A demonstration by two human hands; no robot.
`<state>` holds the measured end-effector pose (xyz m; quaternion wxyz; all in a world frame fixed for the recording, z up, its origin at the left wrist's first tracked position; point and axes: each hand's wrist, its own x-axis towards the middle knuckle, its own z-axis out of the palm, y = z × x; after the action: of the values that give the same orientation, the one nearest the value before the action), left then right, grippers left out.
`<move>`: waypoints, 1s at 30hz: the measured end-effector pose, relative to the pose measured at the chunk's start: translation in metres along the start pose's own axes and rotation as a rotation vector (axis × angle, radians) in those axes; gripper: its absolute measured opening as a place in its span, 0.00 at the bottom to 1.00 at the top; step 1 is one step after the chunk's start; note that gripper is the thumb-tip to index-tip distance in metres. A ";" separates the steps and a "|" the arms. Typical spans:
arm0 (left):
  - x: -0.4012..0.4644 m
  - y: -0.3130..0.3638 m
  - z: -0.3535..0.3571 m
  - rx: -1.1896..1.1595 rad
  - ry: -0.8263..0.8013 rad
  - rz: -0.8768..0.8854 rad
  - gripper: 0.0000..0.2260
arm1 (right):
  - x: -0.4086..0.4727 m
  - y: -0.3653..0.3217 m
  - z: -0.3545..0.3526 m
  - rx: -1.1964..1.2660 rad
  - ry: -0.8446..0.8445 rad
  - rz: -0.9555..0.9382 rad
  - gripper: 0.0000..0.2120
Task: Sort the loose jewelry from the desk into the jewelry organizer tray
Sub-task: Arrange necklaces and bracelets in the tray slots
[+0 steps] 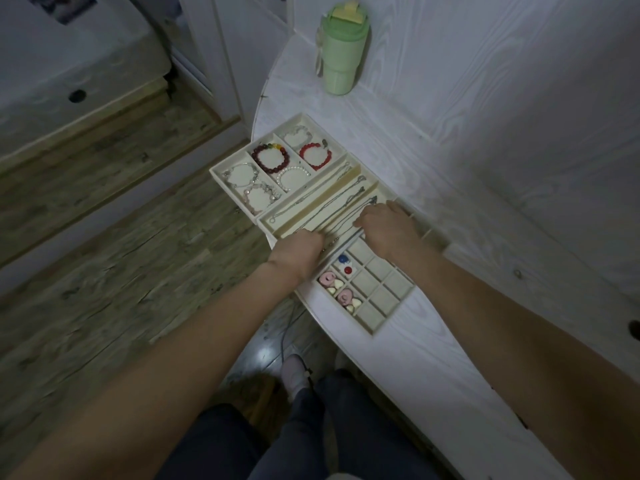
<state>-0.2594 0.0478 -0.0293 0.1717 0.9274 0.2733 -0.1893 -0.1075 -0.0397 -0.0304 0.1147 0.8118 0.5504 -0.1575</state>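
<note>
Head view shows both hands over the middle tray (277, 221) on the table (433, 358), working a thin chain (341, 216) that lies in its long slots. The chain's long axis runs diagonally, from near-left by the left hand (299, 249) up to far-right past the right hand (388, 226), so each hand sits at one end and neither is clearly nearer. Left grip looks curled down onto the chain's near end; right grip covers its middle, fingers bent, though whether either truly pinches it cannot be told from here. Other chains lie parallel in the neighbouring slots. Far tray (221, 171) holds bracelets, one or two per compartment, among them a dark red bead one (270, 157) and a bright red one (315, 155). Near grid tray (393, 311) holds small earrings (341, 291) in its left cells; the rest look bare. A green cup (341, 51) stands well apart.
</note>
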 end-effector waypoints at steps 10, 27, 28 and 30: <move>-0.009 0.000 -0.008 0.199 0.018 0.046 0.10 | 0.002 0.000 0.004 0.011 0.035 0.021 0.20; -0.032 -0.025 -0.020 0.171 -0.100 0.104 0.16 | 0.000 -0.001 0.004 -0.031 0.041 0.021 0.18; -0.033 -0.024 -0.020 0.164 -0.085 0.098 0.15 | 0.001 -0.001 0.004 -0.031 0.037 0.023 0.18; -0.032 -0.023 -0.020 0.156 -0.033 0.080 0.14 | 0.002 -0.001 0.003 -0.030 0.028 0.029 0.18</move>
<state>-0.2919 0.0602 -0.0029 0.1110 0.9449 0.2175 -0.2181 -0.1084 -0.0389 -0.0341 0.1214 0.8201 0.5423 -0.1364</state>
